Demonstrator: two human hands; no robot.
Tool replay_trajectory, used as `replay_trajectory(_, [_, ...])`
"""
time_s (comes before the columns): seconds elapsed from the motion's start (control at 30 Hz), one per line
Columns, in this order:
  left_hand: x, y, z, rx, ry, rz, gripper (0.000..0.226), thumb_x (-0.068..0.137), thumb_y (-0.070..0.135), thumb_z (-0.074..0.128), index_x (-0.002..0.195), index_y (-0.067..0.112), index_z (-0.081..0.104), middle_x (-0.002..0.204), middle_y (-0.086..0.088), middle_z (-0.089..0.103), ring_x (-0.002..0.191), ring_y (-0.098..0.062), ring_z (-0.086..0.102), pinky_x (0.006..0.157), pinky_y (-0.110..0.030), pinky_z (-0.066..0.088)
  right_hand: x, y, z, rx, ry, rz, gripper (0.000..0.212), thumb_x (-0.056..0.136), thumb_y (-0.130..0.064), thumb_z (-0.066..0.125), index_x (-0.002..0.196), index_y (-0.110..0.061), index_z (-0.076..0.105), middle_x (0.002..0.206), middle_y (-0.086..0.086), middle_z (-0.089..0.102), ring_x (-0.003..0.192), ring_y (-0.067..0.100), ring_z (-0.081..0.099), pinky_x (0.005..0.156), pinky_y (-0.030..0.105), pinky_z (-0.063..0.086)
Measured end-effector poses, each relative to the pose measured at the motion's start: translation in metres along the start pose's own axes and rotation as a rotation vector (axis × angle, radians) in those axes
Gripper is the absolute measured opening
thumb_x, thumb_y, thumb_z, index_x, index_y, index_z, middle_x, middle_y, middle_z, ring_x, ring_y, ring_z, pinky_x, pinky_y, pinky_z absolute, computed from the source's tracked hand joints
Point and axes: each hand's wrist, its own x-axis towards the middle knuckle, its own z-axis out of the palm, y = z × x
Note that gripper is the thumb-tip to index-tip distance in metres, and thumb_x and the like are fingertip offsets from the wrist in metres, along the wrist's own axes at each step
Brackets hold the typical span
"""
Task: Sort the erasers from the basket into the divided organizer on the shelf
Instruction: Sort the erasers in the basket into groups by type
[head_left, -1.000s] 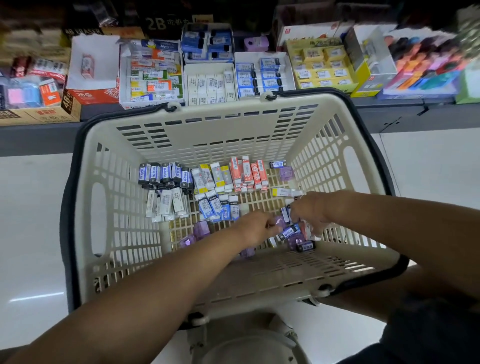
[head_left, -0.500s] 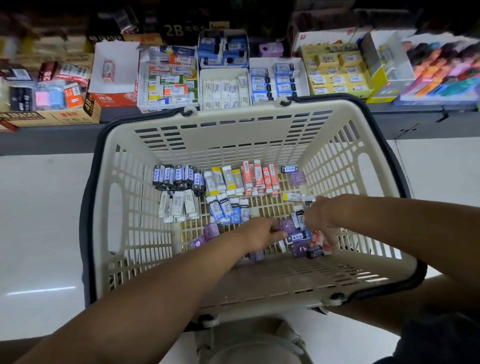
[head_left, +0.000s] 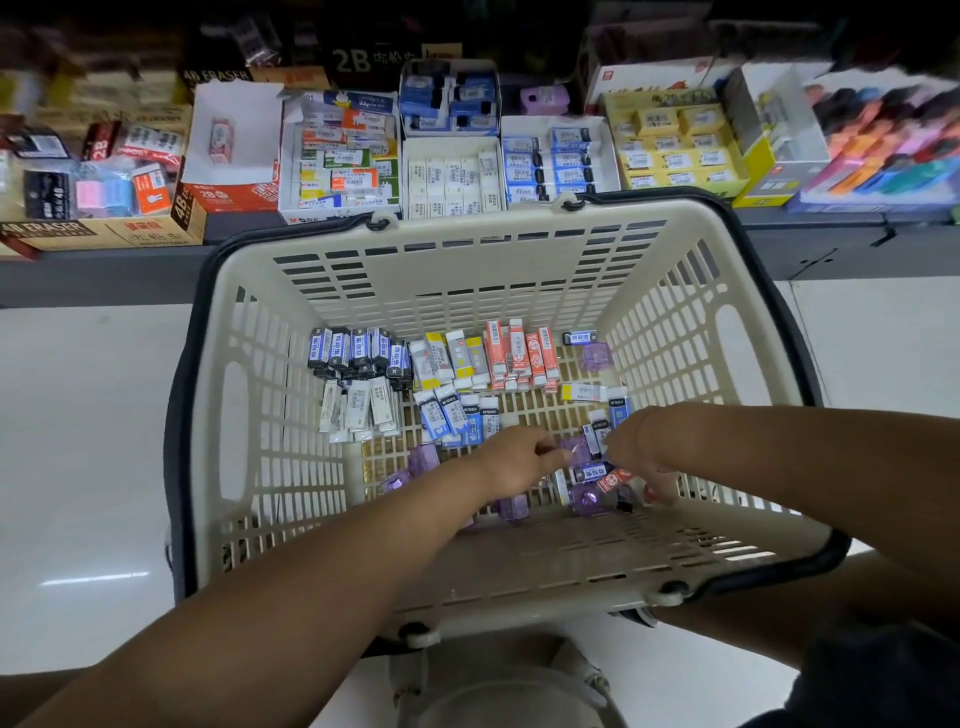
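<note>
Slatted plastic basket (head_left: 519, 270), glossy floor (head_left: 78, 467)

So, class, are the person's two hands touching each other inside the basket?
Apart. The head view shows a purple eraser in the gap between the left hand and the right hand.

Over the last second my right hand (head_left: 636, 447) has sunk lower into the loose pile, fingers now pointing down toward the near wall of the basket (head_left: 467, 270). A red-and-white eraser (head_left: 613, 480) has come into sight beside it. My left hand (head_left: 519, 462) has edged forward, fingertips now at a purple eraser (head_left: 575, 448). Head shifted, so the basket sits further right.
</note>
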Motion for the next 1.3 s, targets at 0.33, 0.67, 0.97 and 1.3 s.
replay_trajectory(0.33, [-0.007, -0.004, -0.009, 0.003, 0.038, -0.043, 0.04, 0.099, 0.042, 0.046, 0.123, 0.012, 0.057, 0.121, -0.005, 0.059, 0.106, -0.02, 0.055, 0.089, -0.029, 0.042, -0.011, -0.004, -0.012, 0.082, -0.058, 0.025, 0.02, 0.085, -0.034, 0.063, 0.09, -0.016, 0.058, 0.076, -0.002, 0.05, 0.077, 0.019, 0.053, 0.075, 0.033, 0.048])
replay_trajectory(0.67, [-0.008, 0.012, -0.016, -0.912, -0.007, -0.249, 0.043, 0.099, 0.048, 0.04, 0.12, 0.012, 0.052, 0.113, -0.015, 0.063, 0.104, -0.027, 0.063, 0.092, -0.038, 0.053, -0.019, 0.019, -0.019, 1.519, 0.54, -0.243, 0.018, 0.082, -0.025, 0.072, 0.092, -0.015, 0.06, 0.079, 0.0, 0.057, 0.068, 0.012, 0.054, 0.057, 0.023, 0.048])
replay_trajectory(0.97, [-0.012, 0.005, -0.034, -1.196, 0.151, -0.269, 0.044, 0.093, 0.035, 0.058, 0.131, 0.013, 0.053, 0.127, -0.011, 0.058, 0.108, -0.022, 0.06, 0.076, -0.03, 0.057, -0.006, -0.015, -0.042, 1.896, 0.825, -0.101, 0.025, 0.076, -0.01, 0.077, 0.095, -0.01, 0.061, 0.075, 0.001, 0.059, 0.066, 0.013, 0.057, 0.065, 0.026, 0.054])
replay_trajectory(1.3, [-0.007, 0.001, -0.052, -1.098, 0.497, -0.229, 0.042, 0.097, 0.017, 0.053, 0.135, 0.0, 0.047, 0.137, -0.016, 0.052, 0.082, -0.017, 0.07, 0.073, -0.025, 0.059, 0.006, 0.021, -0.04, 2.163, 0.908, 0.186, 0.019, 0.084, 0.001, 0.065, 0.103, 0.0, 0.066, 0.086, 0.016, 0.07, 0.072, 0.026, 0.067, 0.077, 0.04, 0.059])
